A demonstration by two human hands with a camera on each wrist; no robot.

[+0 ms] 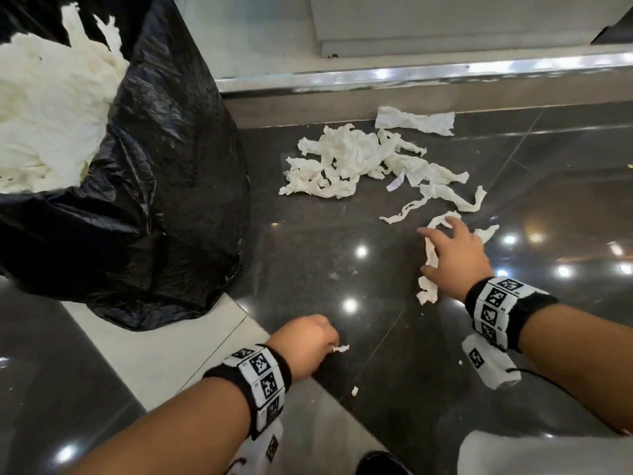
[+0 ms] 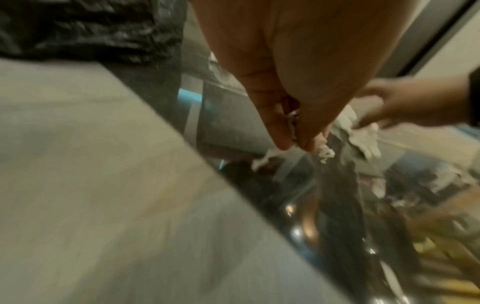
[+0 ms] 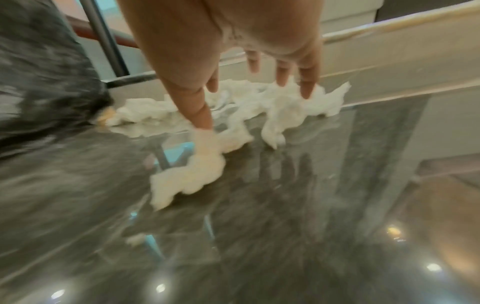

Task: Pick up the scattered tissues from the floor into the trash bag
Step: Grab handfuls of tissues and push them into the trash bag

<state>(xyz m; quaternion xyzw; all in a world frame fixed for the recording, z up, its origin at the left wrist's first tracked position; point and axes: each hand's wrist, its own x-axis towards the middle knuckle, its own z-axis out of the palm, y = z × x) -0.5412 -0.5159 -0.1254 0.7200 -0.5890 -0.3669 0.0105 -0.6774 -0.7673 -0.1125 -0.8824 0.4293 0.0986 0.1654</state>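
A black trash bag (image 1: pixel 178 186) stands open at the left with white tissues (image 1: pixel 51 108) inside. A pile of torn tissues (image 1: pixel 346 162) lies on the dark glossy floor near the step. My right hand (image 1: pixel 435 248) is spread above a long tissue strip (image 1: pixel 430 265), fingers straight. In the right wrist view the thumb (image 3: pixel 202 117) touches that strip (image 3: pixel 192 176). My left hand (image 1: pixel 334 344) hovers low near the bag and pinches a small tissue scrap (image 1: pixel 341 348), seen blurred in the left wrist view (image 2: pixel 324 153) under the fingertips (image 2: pixel 281 142).
A metal-edged step (image 1: pixel 411 75) runs along the back behind the pile. A pale tile strip (image 1: pixel 171 354) lies under the bag's front. A tiny scrap (image 1: pixel 355 391) rests near my left wrist. A dark shoe (image 1: pixel 376 464) and pale cloth (image 1: pixel 548 454) are at the bottom edge.
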